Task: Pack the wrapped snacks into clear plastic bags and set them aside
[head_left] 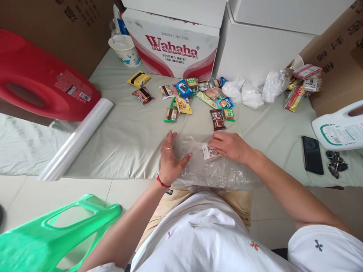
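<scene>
At front edge of tbl (136,136), clear plastic bag (227,172) lies crumpled. L hand (171,158) is spread wide, thumb out by bag's L side; contact, can't tell. R hand (230,145) has fingers clamped on small labelled pkt (208,152) over bag.

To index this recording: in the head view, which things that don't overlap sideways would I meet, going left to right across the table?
Plastic roll, yellow packet, left hand, right hand, black phone, keys.
</scene>
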The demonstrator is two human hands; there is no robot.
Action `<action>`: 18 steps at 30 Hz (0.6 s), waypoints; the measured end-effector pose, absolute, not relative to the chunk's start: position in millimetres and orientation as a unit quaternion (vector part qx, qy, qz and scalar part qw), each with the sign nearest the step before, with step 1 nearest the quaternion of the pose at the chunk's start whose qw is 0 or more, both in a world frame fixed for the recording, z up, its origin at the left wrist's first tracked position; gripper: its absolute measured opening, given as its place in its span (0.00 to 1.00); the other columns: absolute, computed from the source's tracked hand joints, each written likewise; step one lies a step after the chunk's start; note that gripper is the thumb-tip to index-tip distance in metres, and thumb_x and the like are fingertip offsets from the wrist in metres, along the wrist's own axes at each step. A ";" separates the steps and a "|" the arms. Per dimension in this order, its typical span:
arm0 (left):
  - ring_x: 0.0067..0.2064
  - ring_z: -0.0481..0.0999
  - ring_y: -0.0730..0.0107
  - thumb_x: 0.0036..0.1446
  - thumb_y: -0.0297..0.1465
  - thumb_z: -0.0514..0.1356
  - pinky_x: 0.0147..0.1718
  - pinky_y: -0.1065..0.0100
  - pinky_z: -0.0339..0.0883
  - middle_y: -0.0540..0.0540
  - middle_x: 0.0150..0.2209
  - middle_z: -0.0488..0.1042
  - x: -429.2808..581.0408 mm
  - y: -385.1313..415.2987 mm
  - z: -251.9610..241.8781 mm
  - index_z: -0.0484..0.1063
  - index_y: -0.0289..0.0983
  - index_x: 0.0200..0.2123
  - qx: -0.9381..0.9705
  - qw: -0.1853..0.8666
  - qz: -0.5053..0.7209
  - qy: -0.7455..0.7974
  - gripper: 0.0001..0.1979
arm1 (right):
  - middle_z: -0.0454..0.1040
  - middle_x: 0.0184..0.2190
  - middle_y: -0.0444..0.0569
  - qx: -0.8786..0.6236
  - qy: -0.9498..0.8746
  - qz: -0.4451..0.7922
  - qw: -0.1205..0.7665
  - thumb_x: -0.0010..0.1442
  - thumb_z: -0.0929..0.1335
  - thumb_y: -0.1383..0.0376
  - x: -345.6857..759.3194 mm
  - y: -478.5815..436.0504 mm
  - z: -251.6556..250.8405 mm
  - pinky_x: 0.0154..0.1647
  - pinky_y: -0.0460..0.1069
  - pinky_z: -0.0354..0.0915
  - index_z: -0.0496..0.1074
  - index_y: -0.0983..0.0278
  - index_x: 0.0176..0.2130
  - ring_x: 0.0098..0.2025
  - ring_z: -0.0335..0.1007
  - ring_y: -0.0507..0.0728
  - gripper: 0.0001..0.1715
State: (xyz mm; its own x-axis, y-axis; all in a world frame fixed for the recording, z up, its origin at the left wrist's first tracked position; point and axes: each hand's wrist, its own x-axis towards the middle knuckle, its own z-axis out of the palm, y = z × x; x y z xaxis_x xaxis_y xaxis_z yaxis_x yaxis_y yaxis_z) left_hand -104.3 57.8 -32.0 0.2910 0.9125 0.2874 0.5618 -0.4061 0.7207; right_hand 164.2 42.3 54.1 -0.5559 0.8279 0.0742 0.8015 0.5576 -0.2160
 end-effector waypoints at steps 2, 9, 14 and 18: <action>0.68 0.66 0.53 0.61 0.39 0.64 0.70 0.47 0.54 0.35 0.64 0.70 -101.7 64.8 -26.4 0.37 0.38 0.76 0.765 0.278 0.353 0.462 0.50 | 0.71 0.37 0.48 -0.449 -0.886 0.073 0.091 0.74 0.61 0.66 164.8 32.5 45.3 0.31 0.48 0.50 0.75 0.61 0.40 0.35 0.62 0.53 0.15; 0.55 0.74 0.60 0.60 0.27 0.56 0.64 0.49 0.62 0.46 0.33 0.77 -118.3 86.0 -18.6 0.80 0.44 0.28 0.840 0.274 0.308 0.353 0.14 | 0.75 0.41 0.52 -0.414 -0.890 0.091 0.167 0.72 0.61 0.70 174.0 10.5 19.1 0.39 0.50 0.63 0.76 0.61 0.50 0.40 0.67 0.56 0.16; 0.57 0.73 0.56 0.53 0.24 0.55 0.61 0.46 0.66 0.45 0.37 0.80 -150.8 83.5 -14.3 0.75 0.43 0.20 0.866 0.233 0.258 0.359 0.15 | 0.73 0.40 0.51 -0.403 -0.871 0.116 0.254 0.72 0.62 0.69 180.0 0.3 5.1 0.44 0.52 0.67 0.77 0.59 0.54 0.41 0.66 0.56 0.18; 0.59 0.73 0.53 0.57 0.26 0.55 0.58 0.46 0.71 0.43 0.42 0.80 -139.2 71.1 17.4 0.78 0.43 0.27 0.846 0.186 0.317 0.386 0.13 | 0.73 0.41 0.51 -0.424 -0.855 0.136 0.267 0.71 0.61 0.69 179.5 -3.0 -2.2 0.46 0.54 0.68 0.78 0.56 0.54 0.41 0.66 0.56 0.20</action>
State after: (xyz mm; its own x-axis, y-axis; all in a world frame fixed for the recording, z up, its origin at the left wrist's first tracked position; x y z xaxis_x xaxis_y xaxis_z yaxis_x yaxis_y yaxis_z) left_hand -139.2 71.1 17.4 0.5018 0.7706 0.3930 0.5351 -0.6335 0.5589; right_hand 179.5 -3.0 -2.2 -0.4976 0.7974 0.3415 0.6519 0.6035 -0.4591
